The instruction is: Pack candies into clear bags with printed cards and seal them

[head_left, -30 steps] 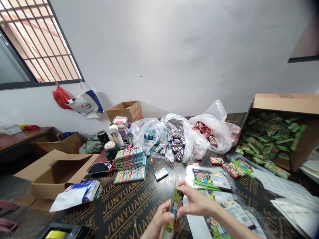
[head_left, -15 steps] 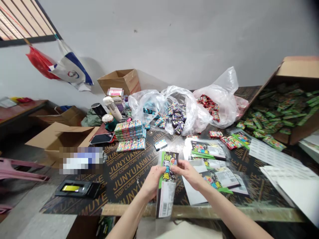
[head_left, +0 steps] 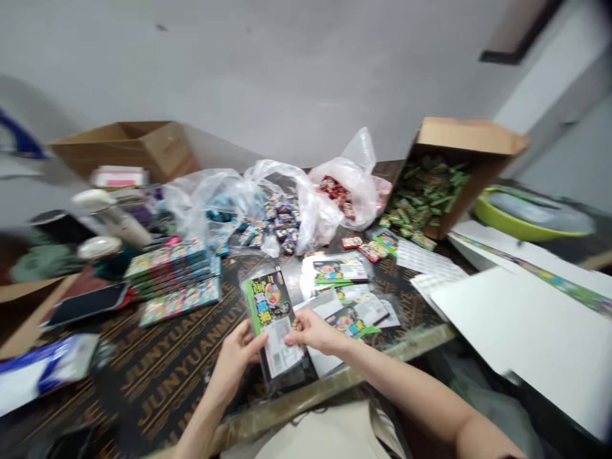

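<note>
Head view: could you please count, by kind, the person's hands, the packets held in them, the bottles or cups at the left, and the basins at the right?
Left hand and right hand: 2
Held packet: 1
White bottle, black cup and teal cup: 3
Yellow-green basin: 1
Total: 7
</note>
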Motion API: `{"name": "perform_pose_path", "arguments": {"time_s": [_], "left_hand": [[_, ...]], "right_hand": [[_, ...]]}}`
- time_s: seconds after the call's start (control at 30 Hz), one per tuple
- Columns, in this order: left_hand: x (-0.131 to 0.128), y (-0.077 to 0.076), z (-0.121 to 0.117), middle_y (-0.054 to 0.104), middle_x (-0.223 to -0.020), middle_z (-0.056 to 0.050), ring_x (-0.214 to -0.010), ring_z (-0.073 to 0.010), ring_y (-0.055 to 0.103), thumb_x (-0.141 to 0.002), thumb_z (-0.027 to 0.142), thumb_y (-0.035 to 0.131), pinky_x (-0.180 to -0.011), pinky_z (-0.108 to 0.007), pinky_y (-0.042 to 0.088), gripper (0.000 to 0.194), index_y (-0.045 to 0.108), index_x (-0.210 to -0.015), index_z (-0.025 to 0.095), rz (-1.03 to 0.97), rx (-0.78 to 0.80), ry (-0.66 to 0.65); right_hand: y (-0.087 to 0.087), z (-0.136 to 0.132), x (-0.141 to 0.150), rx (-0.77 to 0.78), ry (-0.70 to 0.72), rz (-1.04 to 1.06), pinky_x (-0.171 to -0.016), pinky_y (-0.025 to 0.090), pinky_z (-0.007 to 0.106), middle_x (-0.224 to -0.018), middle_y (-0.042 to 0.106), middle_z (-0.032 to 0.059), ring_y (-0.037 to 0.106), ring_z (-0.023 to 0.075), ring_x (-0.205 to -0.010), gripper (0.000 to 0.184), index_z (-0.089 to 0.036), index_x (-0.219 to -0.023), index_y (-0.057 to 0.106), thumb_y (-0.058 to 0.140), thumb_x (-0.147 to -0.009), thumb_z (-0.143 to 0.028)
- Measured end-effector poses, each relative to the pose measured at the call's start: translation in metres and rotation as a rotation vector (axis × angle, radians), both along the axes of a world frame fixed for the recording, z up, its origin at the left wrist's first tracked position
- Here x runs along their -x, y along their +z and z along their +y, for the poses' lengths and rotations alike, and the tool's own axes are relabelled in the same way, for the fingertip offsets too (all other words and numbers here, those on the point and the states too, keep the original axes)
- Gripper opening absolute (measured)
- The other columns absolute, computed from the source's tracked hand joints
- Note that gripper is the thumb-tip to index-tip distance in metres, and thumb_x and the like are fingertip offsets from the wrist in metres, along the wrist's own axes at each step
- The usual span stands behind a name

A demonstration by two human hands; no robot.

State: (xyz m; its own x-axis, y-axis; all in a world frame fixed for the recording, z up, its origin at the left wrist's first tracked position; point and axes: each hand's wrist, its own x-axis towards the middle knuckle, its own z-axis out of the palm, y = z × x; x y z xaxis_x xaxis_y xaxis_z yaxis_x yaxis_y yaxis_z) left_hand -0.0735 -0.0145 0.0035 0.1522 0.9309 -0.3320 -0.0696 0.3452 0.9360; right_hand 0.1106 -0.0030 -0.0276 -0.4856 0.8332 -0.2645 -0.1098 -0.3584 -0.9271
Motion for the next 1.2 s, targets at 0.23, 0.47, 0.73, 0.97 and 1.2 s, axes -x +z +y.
{"name": "perform_pose_path", "arguments": {"time_s": [0.23, 0.47, 0.73, 0.97, 1.2], "left_hand": [[-0.005, -0.04, -0.004, 0.068, -0.093, -0.005, -0.088, -0.0236, 0.063, -0.052, 0.027, 0.079, -0.075, -0.03, 0.052, 0.048, 0.061, -0.096, 0.018, -0.024, 0.014, -0.186], [-0.038, -0.005, 0.02, 0.068, -0.077, 0.001, -0.067, -0.0115, 0.063, -0.071, 0.029, 0.064, -0.066, -0.022, 0.052, 0.017, 0.063, -0.082, 0.016, -0.413, 0.114, 0.434], [-0.023, 0.024, 0.033, 0.069, -0.071, -0.003, -0.062, -0.015, 0.063, -0.055, 0.015, 0.063, -0.055, -0.023, 0.05, 0.015, 0.064, -0.07, 0.014, -0.198, 0.125, 0.224], [-0.014, 0.041, 0.02, 0.07, -0.08, -0.005, -0.079, -0.0204, 0.063, -0.063, 0.027, 0.068, -0.077, -0.03, 0.049, 0.014, 0.069, -0.071, 0.016, 0.347, -0.472, 0.049], [-0.002, 0.044, 0.037, 0.07, -0.073, -0.007, -0.067, -0.0186, 0.064, -0.06, 0.03, 0.072, -0.067, -0.028, 0.051, 0.026, 0.069, -0.078, 0.012, 0.283, -0.304, -0.077]], "right_hand": [[0.007, 0.03, -0.006, -0.107, -0.426, 0.086, -0.059, 0.04, 0.022, -0.065, 0.055, -0.0057, 0.05, 0.0097, -0.06, 0.045, -0.019, -0.087, 0.058, 0.077, -0.051, -0.038], [0.011, 0.025, 0.036, -0.235, -0.708, 0.055, -0.065, 0.039, 0.025, -0.068, 0.053, -0.0022, 0.048, 0.0131, -0.067, 0.028, -0.02, -0.073, 0.057, 0.056, -0.073, -0.048], [0.032, 0.023, 0.029, 0.068, -0.651, 0.254, -0.062, 0.041, 0.026, -0.059, 0.059, -0.0018, 0.055, 0.0139, -0.061, 0.012, -0.019, -0.057, 0.059, 0.056, -0.063, -0.028], [0.038, 0.015, -0.003, -0.274, -0.522, 0.026, -0.055, 0.04, 0.024, -0.061, 0.062, -0.0011, 0.051, 0.0104, -0.053, 0.017, -0.018, -0.073, 0.069, 0.069, -0.062, -0.031], [0.053, 0.018, -0.011, -0.363, -0.318, -0.109, -0.058, 0.044, 0.025, -0.066, 0.066, 0.0024, 0.056, 0.0123, -0.057, 0.02, -0.015, -0.079, 0.07, 0.067, -0.068, -0.031]]}}
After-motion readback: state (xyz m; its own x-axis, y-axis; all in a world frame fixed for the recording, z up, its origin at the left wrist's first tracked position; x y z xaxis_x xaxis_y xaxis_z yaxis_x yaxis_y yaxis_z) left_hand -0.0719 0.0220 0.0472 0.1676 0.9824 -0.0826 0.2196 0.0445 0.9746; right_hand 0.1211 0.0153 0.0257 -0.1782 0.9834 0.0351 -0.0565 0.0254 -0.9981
